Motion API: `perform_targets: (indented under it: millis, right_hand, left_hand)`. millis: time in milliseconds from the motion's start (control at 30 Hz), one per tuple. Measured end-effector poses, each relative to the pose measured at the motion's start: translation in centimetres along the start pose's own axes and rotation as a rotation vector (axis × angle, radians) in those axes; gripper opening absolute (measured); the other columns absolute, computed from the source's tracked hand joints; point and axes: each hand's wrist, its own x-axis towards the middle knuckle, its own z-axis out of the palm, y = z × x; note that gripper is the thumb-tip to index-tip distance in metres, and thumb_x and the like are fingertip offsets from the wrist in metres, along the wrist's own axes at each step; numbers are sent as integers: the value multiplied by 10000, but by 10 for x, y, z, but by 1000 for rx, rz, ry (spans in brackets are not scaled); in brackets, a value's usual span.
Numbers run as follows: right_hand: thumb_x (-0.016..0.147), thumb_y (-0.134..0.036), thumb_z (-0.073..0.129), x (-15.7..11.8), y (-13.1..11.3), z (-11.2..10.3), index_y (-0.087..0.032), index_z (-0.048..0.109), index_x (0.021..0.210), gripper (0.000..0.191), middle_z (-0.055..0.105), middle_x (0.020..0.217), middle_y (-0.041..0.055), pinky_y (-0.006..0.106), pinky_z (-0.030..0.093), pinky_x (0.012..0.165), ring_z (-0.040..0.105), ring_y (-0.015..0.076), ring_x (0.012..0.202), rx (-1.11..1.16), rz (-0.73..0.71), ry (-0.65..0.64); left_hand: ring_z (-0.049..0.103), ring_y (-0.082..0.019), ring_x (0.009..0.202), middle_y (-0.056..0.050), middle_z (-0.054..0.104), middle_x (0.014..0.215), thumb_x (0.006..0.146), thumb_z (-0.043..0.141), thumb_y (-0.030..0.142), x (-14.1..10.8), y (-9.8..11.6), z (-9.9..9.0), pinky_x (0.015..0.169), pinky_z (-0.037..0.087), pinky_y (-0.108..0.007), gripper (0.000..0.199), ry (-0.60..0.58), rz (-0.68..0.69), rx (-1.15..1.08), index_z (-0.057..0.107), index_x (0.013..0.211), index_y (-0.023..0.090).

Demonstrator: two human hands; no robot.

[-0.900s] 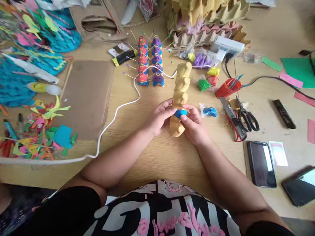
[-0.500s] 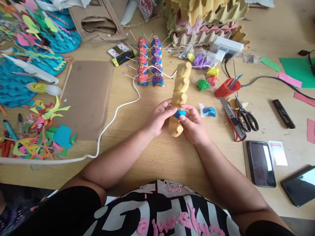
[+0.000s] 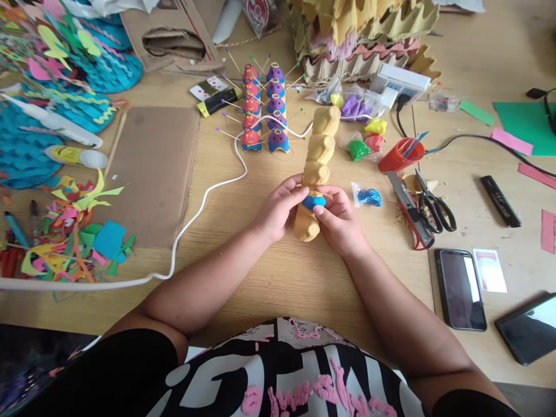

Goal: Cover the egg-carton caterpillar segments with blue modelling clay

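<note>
Between my hands is a yellow egg carton strip (image 3: 318, 149) with a row of bumps, held upright along my line of sight. A lump of blue modelling clay (image 3: 313, 201) covers part of one bump near its lower end. My left hand (image 3: 280, 209) grips the strip from the left, its thumb beside the clay. From the other side my right hand (image 3: 341, 217) holds the strip, thumb at the clay's lower right edge. The fingers under the strip are partly hidden. A small bag of blue clay (image 3: 369, 197) lies right of my right hand.
Finished red and purple egg carton strips (image 3: 278, 139) with pins stand ahead. A white cable (image 3: 208, 191) crosses the table on the left, near a cardboard sheet (image 3: 152, 174) and paper scraps. Scissors (image 3: 434, 208), a box cutter (image 3: 410, 211), an orange cup (image 3: 397, 156) and a phone (image 3: 461, 289) lie right.
The egg carton strip has tilted slightly, its lower end shifting left. My left thumb has drawn back from the blue clay, so more of the clay shows.
</note>
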Motion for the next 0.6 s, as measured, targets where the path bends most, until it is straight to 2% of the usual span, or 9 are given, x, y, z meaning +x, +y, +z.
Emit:
perform_targets:
  millis: [133, 300, 400, 500, 600]
  right_hand:
    - [805, -515, 1007, 0, -2, 1, -360, 701, 1167, 498, 821, 1021, -48, 353, 660, 963, 765, 173, 965, 2, 12, 9]
    - [785, -466, 1029, 0, -3, 3, -352, 721, 1134, 479, 815, 988, -62, 316, 662, 932, 762, 151, 939, 33, 11, 23]
    - [795, -475, 1023, 0, -4, 2, -354, 718, 1143, 478, 821, 977, -66, 306, 670, 904, 771, 144, 913, 39, 6, 26]
    - [823, -524, 994, 1, -4, 0, -356, 699, 1186, 496, 829, 957, -58, 342, 697, 876, 787, 163, 868, 36, 15, 44]
    - [828, -539, 981, 2, -4, -1, -351, 704, 1190, 493, 839, 962, -49, 379, 716, 882, 809, 183, 865, 77, 16, 76]
  left_hand:
    - [824, -219, 983, -26, 843, 1004, 851, 924, 534, 0, 1, 0, 775, 608, -293, 482, -16, -15, 1, 738, 1170, 225]
    - [794, -158, 878, -4, 836, 985, 791, 996, 424, 0, -2, -3, 793, 593, -262, 539, 14, -25, 17, 721, 1208, 219]
    - [806, -189, 949, -34, 846, 1052, 845, 954, 498, 0, -2, -4, 826, 598, -287, 546, -8, -29, 44, 727, 1255, 216]
    - [815, -233, 1034, -69, 855, 1141, 899, 889, 606, 1, -2, -4, 878, 610, -321, 599, -51, -38, 92, 738, 1321, 209]
    - [815, -231, 1054, -83, 860, 1159, 845, 954, 578, 2, -3, -4, 927, 609, -320, 663, -77, -40, 119, 748, 1346, 196]
